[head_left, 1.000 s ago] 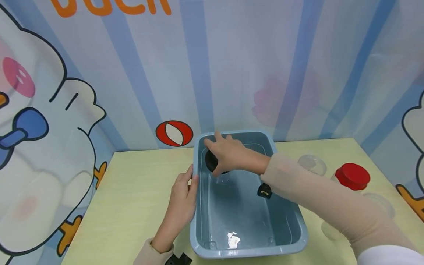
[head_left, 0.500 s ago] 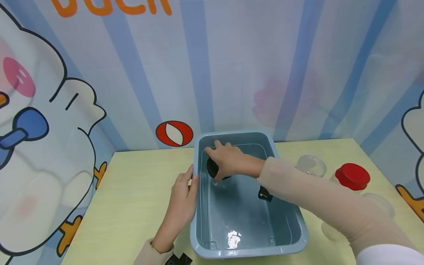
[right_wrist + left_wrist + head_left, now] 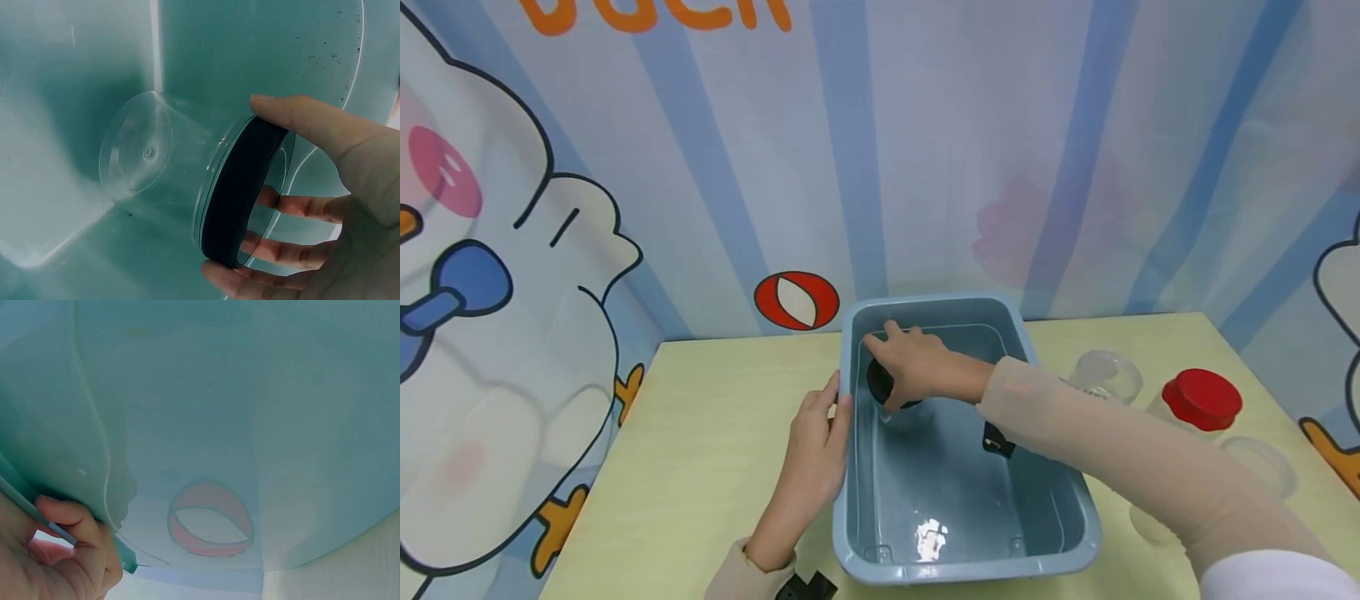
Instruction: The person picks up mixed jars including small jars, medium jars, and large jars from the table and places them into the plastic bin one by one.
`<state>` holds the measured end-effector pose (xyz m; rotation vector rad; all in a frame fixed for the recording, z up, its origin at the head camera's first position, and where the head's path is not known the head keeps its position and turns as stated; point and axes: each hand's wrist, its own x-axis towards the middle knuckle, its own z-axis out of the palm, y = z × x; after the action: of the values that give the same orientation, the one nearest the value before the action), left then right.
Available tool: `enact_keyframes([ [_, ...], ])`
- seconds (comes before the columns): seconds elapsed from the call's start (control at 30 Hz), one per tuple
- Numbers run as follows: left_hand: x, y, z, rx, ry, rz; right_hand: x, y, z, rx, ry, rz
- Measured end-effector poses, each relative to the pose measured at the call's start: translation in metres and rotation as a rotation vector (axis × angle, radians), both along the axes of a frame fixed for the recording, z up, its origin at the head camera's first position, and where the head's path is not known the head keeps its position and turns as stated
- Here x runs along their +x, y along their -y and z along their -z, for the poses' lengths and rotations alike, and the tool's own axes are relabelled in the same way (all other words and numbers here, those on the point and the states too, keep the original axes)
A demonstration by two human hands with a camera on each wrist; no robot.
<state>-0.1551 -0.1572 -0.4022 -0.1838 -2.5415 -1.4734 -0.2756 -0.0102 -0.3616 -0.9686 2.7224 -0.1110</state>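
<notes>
A light blue plastic basin [image 3: 970, 573] stands on the pale table. My left hand [image 3: 815, 437] grips its left rim; in the left wrist view the fingers and thumb curl over that edge. Inside the basin, near the far left corner, my right hand [image 3: 917, 364] holds a jar by its black lid [image 3: 240, 190]. Thumb and fingers spread around the lid's edge in the right wrist view. The clear jar body [image 3: 159, 156] points down toward the basin floor; whether its base touches the floor I cannot tell. In the head view the hand hides most of the jar.
Right of the basin stands a clear jar with a red lid [image 3: 1202, 400]. A clear round container [image 3: 1107, 375] is behind it, and a clear round piece [image 3: 1260, 465] lies nearer. The right sleeve [image 3: 1120, 442] partly covers another clear item. A printed curtain [image 3: 925, 167] hangs behind the table.
My right hand has come slightly lower and nearer inside the basin with the jar, then stayed almost still. The left hand keeps its place on the rim.
</notes>
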Motion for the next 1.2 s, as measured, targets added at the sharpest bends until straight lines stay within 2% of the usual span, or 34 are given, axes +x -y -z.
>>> enact_keyframes([
  [0.53,-0.001,0.001,0.0,-0.007,-0.004,0.008,-0.002,0.004,0.012,0.023,0.036,0.037],
  [1.2,-0.001,0.001,0.0,-0.007,0.002,0.002,-0.002,0.007,0.022,0.046,0.025,0.013],
])
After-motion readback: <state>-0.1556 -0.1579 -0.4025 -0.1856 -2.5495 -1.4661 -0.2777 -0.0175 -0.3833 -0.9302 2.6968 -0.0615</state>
